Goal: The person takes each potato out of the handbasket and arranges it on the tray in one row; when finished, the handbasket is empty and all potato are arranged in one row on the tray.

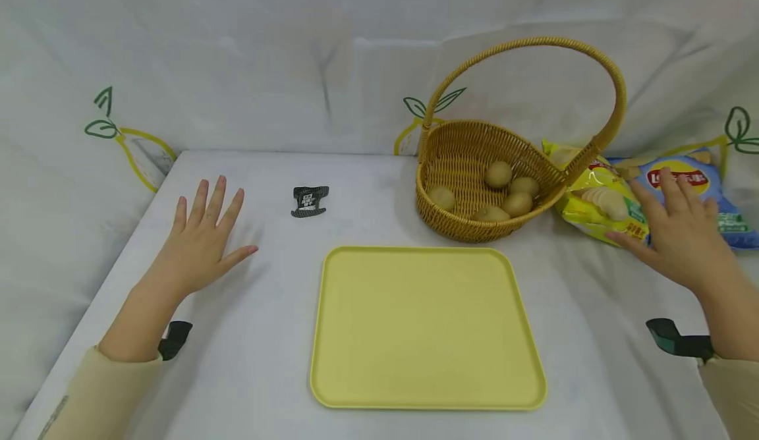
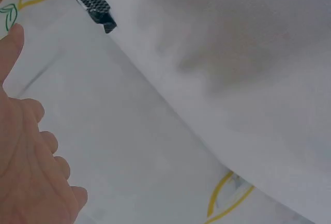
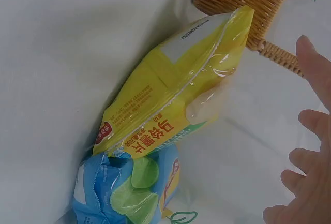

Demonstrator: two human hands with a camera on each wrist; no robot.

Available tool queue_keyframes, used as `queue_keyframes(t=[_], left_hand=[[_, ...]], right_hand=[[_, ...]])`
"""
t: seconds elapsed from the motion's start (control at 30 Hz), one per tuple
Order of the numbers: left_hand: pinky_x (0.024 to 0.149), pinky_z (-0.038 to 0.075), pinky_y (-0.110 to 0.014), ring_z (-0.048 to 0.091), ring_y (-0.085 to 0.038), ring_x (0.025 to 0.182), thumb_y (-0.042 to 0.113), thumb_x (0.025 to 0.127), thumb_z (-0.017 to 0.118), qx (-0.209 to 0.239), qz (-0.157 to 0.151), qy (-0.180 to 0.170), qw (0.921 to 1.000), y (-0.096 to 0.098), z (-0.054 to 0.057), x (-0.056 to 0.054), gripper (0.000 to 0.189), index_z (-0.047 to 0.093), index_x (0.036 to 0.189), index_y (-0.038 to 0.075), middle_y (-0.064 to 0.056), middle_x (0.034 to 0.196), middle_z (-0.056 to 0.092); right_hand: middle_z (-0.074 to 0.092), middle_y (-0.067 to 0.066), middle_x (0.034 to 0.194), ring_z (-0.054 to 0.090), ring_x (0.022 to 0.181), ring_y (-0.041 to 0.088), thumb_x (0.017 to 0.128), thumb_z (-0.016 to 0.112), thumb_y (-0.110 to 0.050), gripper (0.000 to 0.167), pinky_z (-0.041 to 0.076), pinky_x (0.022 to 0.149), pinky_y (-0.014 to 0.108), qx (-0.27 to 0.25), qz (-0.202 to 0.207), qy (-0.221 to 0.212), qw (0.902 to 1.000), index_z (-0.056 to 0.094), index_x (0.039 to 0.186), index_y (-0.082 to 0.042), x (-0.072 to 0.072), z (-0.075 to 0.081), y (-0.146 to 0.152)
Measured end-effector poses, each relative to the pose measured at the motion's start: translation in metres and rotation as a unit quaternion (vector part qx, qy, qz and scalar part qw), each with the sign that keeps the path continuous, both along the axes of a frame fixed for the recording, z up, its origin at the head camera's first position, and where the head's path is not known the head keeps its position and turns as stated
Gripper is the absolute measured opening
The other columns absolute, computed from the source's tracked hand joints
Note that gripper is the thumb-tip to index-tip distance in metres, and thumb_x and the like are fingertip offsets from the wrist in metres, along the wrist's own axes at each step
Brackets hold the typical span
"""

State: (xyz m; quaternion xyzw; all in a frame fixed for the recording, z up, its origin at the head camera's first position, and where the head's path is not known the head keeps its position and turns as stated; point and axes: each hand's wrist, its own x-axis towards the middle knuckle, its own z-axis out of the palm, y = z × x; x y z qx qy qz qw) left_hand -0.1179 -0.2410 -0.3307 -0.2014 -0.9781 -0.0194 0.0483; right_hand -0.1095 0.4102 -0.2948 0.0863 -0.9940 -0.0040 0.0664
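My left hand (image 1: pixel 198 249) hovers over the left side of the table, fingers straight and spread, holding nothing. A small black packet (image 1: pixel 309 201) with a white label lies to its right. On the other side, my right hand (image 1: pixel 684 236) is spread out in front of a yellow chip bag (image 1: pixel 611 206) and a blue chip bag (image 1: pixel 735 219), partly hiding them in the head view. In the right wrist view the fingers stand apart from both the yellow bag (image 3: pixel 170 84) and the blue bag (image 3: pixel 134 188).
A wicker basket (image 1: pixel 468 229) with a tall arched handle stands at the back, with several potatoes (image 1: pixel 499 174) inside. In front of it lies a flat yellow tray (image 1: pixel 427 328). A white cloth (image 1: pixel 249 64) with drawn lemons hangs behind the table.
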Motion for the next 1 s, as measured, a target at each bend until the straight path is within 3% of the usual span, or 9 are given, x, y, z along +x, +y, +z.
queue_keyframes(t=[0.13,0.23,0.4,0.53,0.6,0.7,0.8,0.93,1.0], left_hand=[[0.106,-0.004,-0.064,-0.014,-0.042,0.139,0.045,0.089,0.060,-0.012,0.001,-0.002,0.9999,0.008,0.002,0.000,0.092,0.009,0.151,0.001,-0.022,0.154,-0.012],[0.106,0.000,-0.066,-0.010,-0.045,0.139,0.046,0.089,0.060,-0.021,-0.004,-0.013,0.9997,0.019,-0.001,0.004,0.090,0.013,0.150,0.000,-0.025,0.154,-0.008],[0.105,0.007,-0.068,-0.002,-0.047,0.139,0.046,0.090,0.058,0.001,-0.036,-0.090,0.9953,0.050,-0.010,0.028,0.083,0.019,0.149,0.001,-0.027,0.154,0.000],[0.106,0.011,-0.065,0.004,-0.045,0.140,0.046,0.088,0.061,0.042,-0.080,-0.139,0.9862,0.072,-0.019,0.049,0.085,0.021,0.150,0.003,-0.024,0.155,0.005],[0.106,0.014,-0.064,0.007,-0.043,0.140,0.046,0.087,0.063,0.058,-0.104,-0.150,0.9814,0.079,-0.023,0.057,0.087,0.021,0.149,0.002,-0.023,0.155,0.008],[0.108,0.015,-0.061,0.008,-0.038,0.142,0.047,0.086,0.064,0.070,-0.128,-0.174,0.9740,0.085,-0.028,0.065,0.090,0.020,0.149,0.000,-0.021,0.156,0.007],[0.109,0.015,-0.058,0.007,-0.033,0.143,0.047,0.086,0.062,0.077,-0.140,-0.197,0.9673,0.089,-0.032,0.069,0.091,0.018,0.149,-0.002,-0.018,0.156,0.006],[0.111,0.014,-0.054,0.007,-0.029,0.143,0.047,0.088,0.061,0.082,-0.142,-0.209,0.9642,0.093,-0.035,0.071,0.091,0.016,0.149,-0.003,-0.015,0.157,0.006],[0.112,0.014,-0.052,0.006,-0.029,0.143,0.048,0.088,0.060,0.080,-0.144,-0.208,0.9641,0.095,-0.037,0.070,0.091,0.015,0.149,-0.004,-0.015,0.157,0.005]], right_hand=[[-0.011,0.030,0.151,-0.012,0.136,0.050,0.093,0.051,-0.051,0.088,-0.003,0.099,0.072,-0.015,0.011,0.014,0.9997,0.004,0.152,-0.007,0.002,0.003,-0.002],[-0.006,0.030,0.152,-0.005,0.135,0.053,0.095,0.051,-0.044,0.080,-0.001,0.102,0.069,-0.064,0.023,0.031,0.9972,0.008,0.152,-0.006,0.004,0.006,-0.011],[0.019,0.029,0.150,0.016,0.134,0.053,0.094,0.059,-0.024,0.061,0.009,0.107,0.064,-0.168,0.059,0.093,0.9796,0.035,0.141,0.005,0.003,0.007,-0.038],[0.042,0.026,0.139,0.033,0.129,0.047,0.090,0.065,-0.015,0.047,0.021,0.106,0.061,-0.217,0.102,0.110,0.9646,0.051,0.129,0.007,-0.010,0.005,-0.063],[0.048,0.024,0.134,0.038,0.125,0.046,0.089,0.065,-0.013,0.043,0.027,0.102,0.061,-0.230,0.117,0.090,0.9620,0.054,0.126,0.006,-0.019,0.004,-0.077],[0.056,0.020,0.126,0.052,0.113,0.034,0.089,0.065,-0.010,0.038,0.041,0.095,0.041,-0.233,0.152,0.063,0.9585,0.058,0.124,0.002,-0.036,0.001,-0.095],[0.061,0.018,0.119,0.057,0.101,0.029,0.089,0.064,-0.007,0.033,0.045,0.081,0.036,-0.231,0.178,0.022,0.9561,0.061,0.121,0.000,-0.051,0.000,-0.108],[0.061,0.019,0.120,0.055,0.108,0.036,0.091,0.063,-0.010,0.033,0.044,0.083,0.050,-0.262,0.157,-0.078,0.9491,0.061,0.122,-0.001,-0.066,0.003,-0.121],[0.059,0.020,0.123,0.055,0.107,0.037,0.091,0.063,-0.013,0.036,0.044,0.083,0.051,-0.266,0.135,-0.138,0.9446,0.060,0.125,-0.001,-0.074,0.004,-0.125]])
